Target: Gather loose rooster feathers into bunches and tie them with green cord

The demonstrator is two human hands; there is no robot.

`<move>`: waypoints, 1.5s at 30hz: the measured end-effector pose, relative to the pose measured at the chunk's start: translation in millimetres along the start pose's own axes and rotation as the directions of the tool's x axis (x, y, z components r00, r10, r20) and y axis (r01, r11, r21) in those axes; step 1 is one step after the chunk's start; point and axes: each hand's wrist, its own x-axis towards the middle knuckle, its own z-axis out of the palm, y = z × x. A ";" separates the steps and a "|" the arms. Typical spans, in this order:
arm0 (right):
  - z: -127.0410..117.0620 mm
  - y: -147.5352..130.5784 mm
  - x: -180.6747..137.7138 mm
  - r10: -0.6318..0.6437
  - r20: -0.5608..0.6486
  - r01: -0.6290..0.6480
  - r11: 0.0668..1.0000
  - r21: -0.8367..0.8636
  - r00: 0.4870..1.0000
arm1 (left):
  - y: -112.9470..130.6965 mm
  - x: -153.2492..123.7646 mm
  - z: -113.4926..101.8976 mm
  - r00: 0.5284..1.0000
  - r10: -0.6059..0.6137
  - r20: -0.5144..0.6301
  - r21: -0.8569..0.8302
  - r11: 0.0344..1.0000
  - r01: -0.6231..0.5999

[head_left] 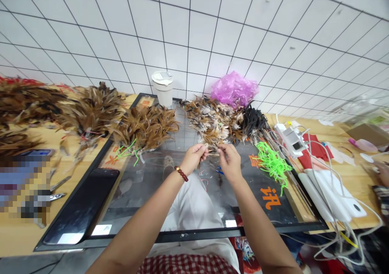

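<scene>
Both my hands are raised over a glass tabletop [158,193] in a black frame. My left hand [194,158], with a dark red bead bracelet at its wrist, is pinched closed on a small bunch of brown feathers [212,148]. My right hand [229,160] pinches the same bunch from the right. Just beyond the hands lies a loose pile of brown and white feathers [212,122]. A fan of brown feathers [146,126] lies to the left of them, with green cord at its base.
A black feather bundle [253,122], bright green cords [272,160], a pink plastic bag [234,88] and a white lidded cup [163,88] stand behind. More feather bundles [45,108], pliers [57,185] and a dark phone [82,205] are left; a power strip [291,138], white cables and red paper are right.
</scene>
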 end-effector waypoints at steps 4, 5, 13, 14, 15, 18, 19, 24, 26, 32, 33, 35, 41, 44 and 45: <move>2.9 -3.4 1.0 0.140 0.041 -0.145 0.967 0.210 0.989 | 1.3 -0.6 0.6 1.000 0.007 -0.008 -0.008 1.000 -0.007; 3.9 -3.4 0.8 0.167 0.057 -0.176 0.955 0.240 0.984 | 1.2 -0.8 0.9 1.000 0.010 -0.008 -0.007 1.000 -0.010; 7.4 2.0 0.0 0.190 0.132 -0.221 0.930 0.295 0.973 | 0.7 -2.7 3.1 0.998 0.009 0.062 0.073 0.997 -0.014; 7.5 1.9 0.0 0.195 0.135 -0.227 0.930 0.290 0.971 | 0.8 -2.8 3.2 0.998 0.004 0.065 0.082 0.997 -0.010; 7.7 1.6 -0.2 0.208 0.138 -0.240 0.926 0.291 0.968 | 0.6 -2.8 3.2 0.998 0.005 0.068 0.089 0.996 -0.011; 9.8 1.3 -1.3 0.254 0.152 -0.290 0.907 0.306 0.955 | -0.7 -2.6 2.9 0.996 0.035 0.079 0.117 0.992 -0.044; 10.7 1.4 -1.6 0.267 0.158 -0.304 0.900 0.313 0.951 | -1.3 -2.4 2.7 0.996 0.044 0.082 0.129 0.990 -0.055; 11.9 1.0 -1.9 0.288 0.110 -0.308 0.876 0.372 0.951 | -2.4 -0.2 1.1 0.993 0.115 0.011 0.245 0.963 -0.114; 9.6 -0.7 -1.6 0.290 0.060 -0.289 0.873 0.393 0.955 | -2.2 1.2 0.0 0.964 0.257 -0.073 0.337 0.916 -0.219; 3.9 -6.3 -1.8 0.115 0.060 -0.128 0.951 0.282 0.991 | 1.2 0.0 -0.3 0.896 0.414 -0.160 0.514 0.810 -0.282; 4.1 -7.1 -1.8 0.092 0.067 -0.107 0.955 0.276 0.993 | 2.4 -1.3 0.7 0.906 0.398 -0.145 0.536 0.801 -0.267; 4.9 -8.4 -2.0 0.078 0.053 -0.089 0.958 0.273 0.996 | 4.8 -4.3 3.4 0.936 0.343 -0.081 0.559 0.793 -0.242; 5.3 -8.6 -1.7 0.103 -0.016 -0.096 0.963 0.252 0.995 | 5.6 -9.1 9.3 0.975 0.206 0.079 0.553 0.805 -0.215; 4.4 -9.0 -1.3 0.104 -0.016 -0.097 0.964 0.249 0.994 | 3.6 -9.4 9.8 0.976 0.169 0.134 0.542 0.812 -0.215; 4.1 -9.5 -1.1 0.103 -0.016 -0.096 0.964 0.247 0.995 | 3.1 -9.5 10.0 0.977 0.156 0.144 0.537 0.817 -0.209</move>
